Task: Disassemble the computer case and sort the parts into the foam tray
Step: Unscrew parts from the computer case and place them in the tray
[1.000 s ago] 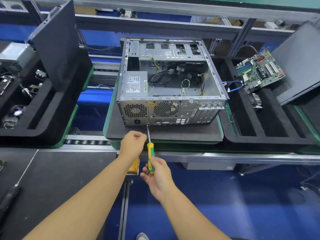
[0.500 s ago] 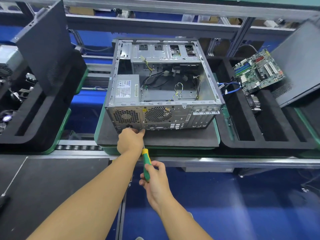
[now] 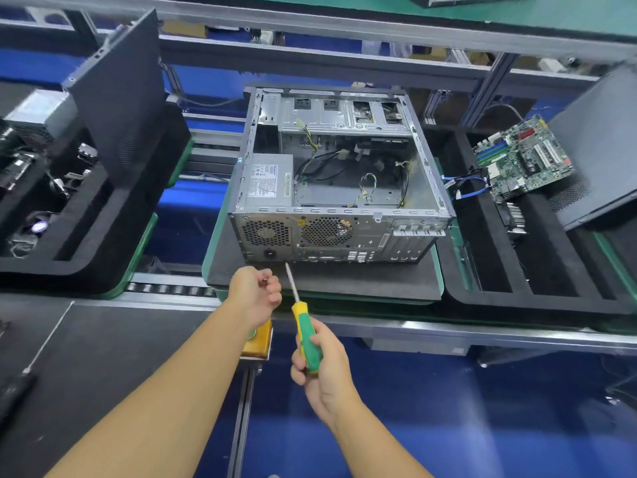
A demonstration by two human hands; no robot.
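Since half a second ago the left hand [image 3: 256, 294] has pulled back off the rear panel of the open grey steel computer case [image 3: 339, 181] and now hangs just in front of it, fingers curled nearly shut. Something small glints between the fingertips, possibly a freed screw; too small to say.

Right hand [image 3: 319, 360] is wrapped tight round the green-and-yellow handled screwdriver [image 3: 303, 326], shaft angled up, tip near the panel's lower edge below the silver power supply box [image 3: 267, 181]. Contact unclear.

Case lies on its side on a dark mat, rear panel facing the person, presumably so the rear screws are reachable. Black foam tray [image 3: 537, 305] sits just right of it, with a green motherboard [image 3: 524, 157] already propped in a slot.
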